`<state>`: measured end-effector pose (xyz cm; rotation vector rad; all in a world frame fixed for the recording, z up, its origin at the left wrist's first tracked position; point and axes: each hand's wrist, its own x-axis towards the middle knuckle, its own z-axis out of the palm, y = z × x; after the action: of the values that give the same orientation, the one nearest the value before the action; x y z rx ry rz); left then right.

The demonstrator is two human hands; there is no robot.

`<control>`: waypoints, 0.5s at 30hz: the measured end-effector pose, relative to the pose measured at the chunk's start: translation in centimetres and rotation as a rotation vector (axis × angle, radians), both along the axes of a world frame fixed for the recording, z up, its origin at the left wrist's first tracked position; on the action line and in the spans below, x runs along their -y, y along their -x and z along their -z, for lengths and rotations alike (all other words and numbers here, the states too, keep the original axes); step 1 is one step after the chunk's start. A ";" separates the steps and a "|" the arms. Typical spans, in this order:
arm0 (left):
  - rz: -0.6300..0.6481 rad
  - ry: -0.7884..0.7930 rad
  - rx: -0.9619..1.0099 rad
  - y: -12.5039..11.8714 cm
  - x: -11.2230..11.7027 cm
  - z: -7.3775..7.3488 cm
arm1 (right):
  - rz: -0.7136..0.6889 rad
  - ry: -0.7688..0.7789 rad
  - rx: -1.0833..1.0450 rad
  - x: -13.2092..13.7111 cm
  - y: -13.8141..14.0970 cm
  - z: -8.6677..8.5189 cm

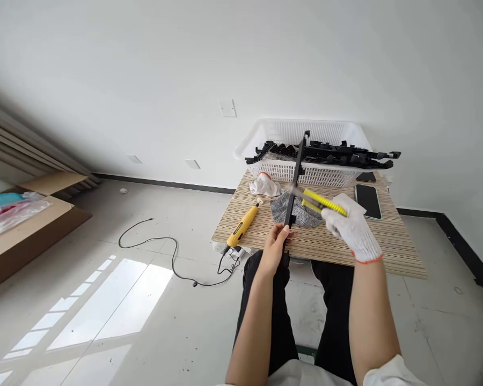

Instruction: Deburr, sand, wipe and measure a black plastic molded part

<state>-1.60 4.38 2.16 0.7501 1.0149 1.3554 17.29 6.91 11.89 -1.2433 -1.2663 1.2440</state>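
Work stands at one piece: my bare left hand [276,244], this side of the slotted white basket [330,178], grips the near end of a slim black strip [297,172]; my knit-gloved right hand [352,225] holds yellow-handled pliers [326,202] mid-strip, contact blurred. Jagged strips [346,155] lie across the basket, done or undone I cannot tell.

Lettering [238,228] on yellow power tool [247,220] is illegible

The held strip [295,177] appears to be smooth black plastic; the hand tool [326,202] has ribbed yellow grips. The worn glove [360,235] is white knitted cloth, the basket [274,171] openwork plastic. Counter [394,249]: matt, wood-like, finely striped; floor [209,316]: smooth, glossy.
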 end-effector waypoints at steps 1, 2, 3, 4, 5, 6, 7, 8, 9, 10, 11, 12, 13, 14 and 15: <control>-0.025 -0.029 -0.028 -0.2 0.2 0.2 | -0.083 0.082 0.054 0.1 -0.4 1.1; -0.048 -0.049 -0.049 -0.4 0.4 0.4 | -0.094 0.122 0.042 0.2 -0.7 2.1; -0.070 -0.059 -0.061 -0.6 0.6 0.5 | -0.031 0.105 -0.031 0.5 -1.0 3.1; -0.092 -0.061 -0.067 -0.7 0.6 0.6 | 0.048 0.053 -0.120 0.7 -1.1 3.9; -0.114 -0.058 -0.067 -0.7 0.7 0.7 | 0.118 0.008 -0.190 0.9 -1.2 4.5; -0.134 -0.052 -0.066 -0.8 0.7 0.7 | 0.157 -0.020 -0.241 1.0 -1.2 5.0; -0.152 -0.051 -0.064 -0.8 0.6 0.7 | 0.164 -0.018 -0.264 1.1 -1.1 5.4; -0.171 -0.052 -0.062 -0.9 0.6 0.7 | 0.164 0.009 -0.270 1.1 -0.9 5.7; -0.185 -0.053 -0.059 -0.9 0.7 0.6 | 0.171 0.046 -0.270 1.1 -0.7 5.9; -0.194 -0.056 -0.055 -0.9 0.7 0.6 | 0.200 0.091 -0.276 1.1 -0.6 6.2; -0.196 -0.058 -0.050 -0.9 0.9 0.6 | 0.243 0.138 -0.282 1.2 -0.4 6.4; -0.188 -0.058 -0.039 -1.0 1.1 0.6 | 0.275 0.183 -0.278 1.2 -0.3 6.6; -0.165 -0.057 -0.013 -0.9 1.3 0.6 | 0.276 0.217 -0.261 1.3 -0.2 6.8; -0.131 -0.054 0.037 -0.9 1.5 0.6 | 0.248 0.239 -0.233 1.4 -0.2 7.0; -0.090 -0.048 0.106 -0.9 1.7 0.7 | 0.214 0.247 -0.203 1.5 -0.2 7.1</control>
<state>-0.69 2.71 1.50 0.6667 0.9447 1.4861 17.54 5.38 4.77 -1.3498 -0.8296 1.3588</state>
